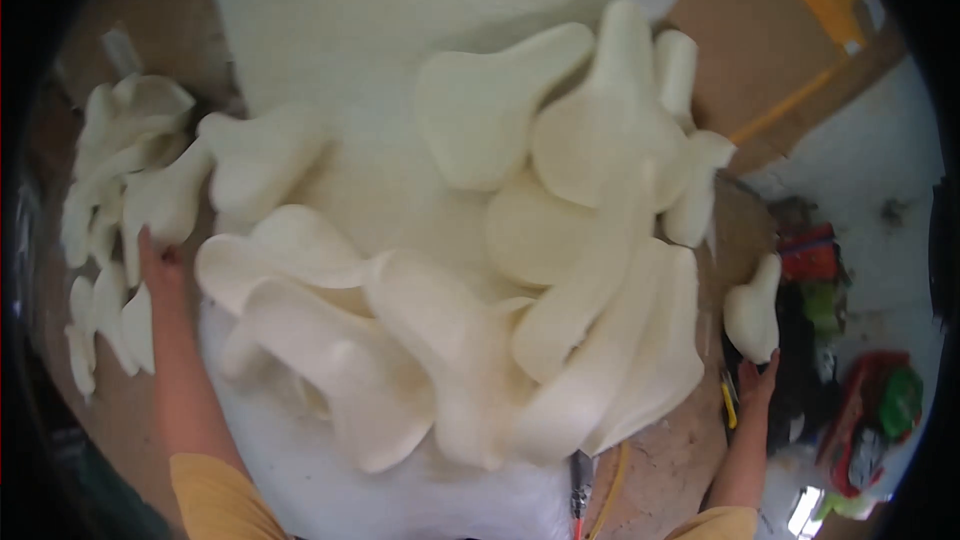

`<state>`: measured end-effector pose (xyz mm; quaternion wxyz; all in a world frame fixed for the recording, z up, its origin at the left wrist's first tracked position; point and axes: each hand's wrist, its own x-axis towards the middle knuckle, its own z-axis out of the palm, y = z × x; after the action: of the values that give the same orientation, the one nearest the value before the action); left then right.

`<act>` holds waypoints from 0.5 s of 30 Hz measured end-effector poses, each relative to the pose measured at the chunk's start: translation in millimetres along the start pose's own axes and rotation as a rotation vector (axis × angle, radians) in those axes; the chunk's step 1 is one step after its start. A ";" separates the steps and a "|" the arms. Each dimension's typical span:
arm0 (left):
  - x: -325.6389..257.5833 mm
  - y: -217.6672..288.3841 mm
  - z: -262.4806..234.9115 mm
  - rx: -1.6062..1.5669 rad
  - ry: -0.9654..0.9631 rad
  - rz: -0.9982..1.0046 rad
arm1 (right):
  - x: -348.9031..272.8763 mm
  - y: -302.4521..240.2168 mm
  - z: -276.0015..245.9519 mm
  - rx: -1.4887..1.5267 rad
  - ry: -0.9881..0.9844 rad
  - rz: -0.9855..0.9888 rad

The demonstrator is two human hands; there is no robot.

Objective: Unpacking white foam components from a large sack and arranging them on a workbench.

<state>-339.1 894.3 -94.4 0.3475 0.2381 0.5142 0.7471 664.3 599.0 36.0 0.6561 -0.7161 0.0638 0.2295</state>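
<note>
At the right, a cream saddle-shaped piece (752, 320) is grasped at its broad near end by the right hand (757, 380); its long axis is set near to far, the narrow end pointed far and slightly right. At the left, 1 curved piece (165, 205) is touched by the left hand (165, 265); whether it is gripped cannot be told. Between the hands, similar pieces (460, 340) are heaped on a white sheet (320, 20).

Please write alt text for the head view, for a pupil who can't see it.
A person's right hand holds a cream saddle-shaped piece; the left hand is at a pile of similar pieces. More pieces lie heaped on a white sheet between them.
</note>
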 end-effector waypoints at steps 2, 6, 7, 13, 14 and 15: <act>-37.3 2.8 88.2 -0.127 0.206 -0.123 | 27.8 -23.5 -14.8 -0.036 -0.095 -0.083; -89.7 93.4 162.0 0.131 0.021 0.203 | 22.0 5.0 74.3 -0.125 -0.010 0.025; -103.3 112.5 179.9 0.178 -0.083 0.204 | 1.4 10.8 101.3 -0.128 -0.009 0.046; -187.0 115.8 301.2 0.139 -0.812 -0.172 | 90.3 -64.7 91.8 -0.029 -0.099 -0.327; -195.4 125.8 308.3 0.129 -0.963 -0.163 | 73.5 -58.4 114.9 -0.070 -0.053 -0.459; -201.4 137.0 311.7 0.126 -1.112 -0.159 | 34.0 -52.2 141.8 -0.112 -0.009 -0.585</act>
<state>-24.6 896.9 145.4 0.6066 0.5765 0.3137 0.4487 680.2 750.3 64.8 0.6543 -0.7380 -0.1607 0.0369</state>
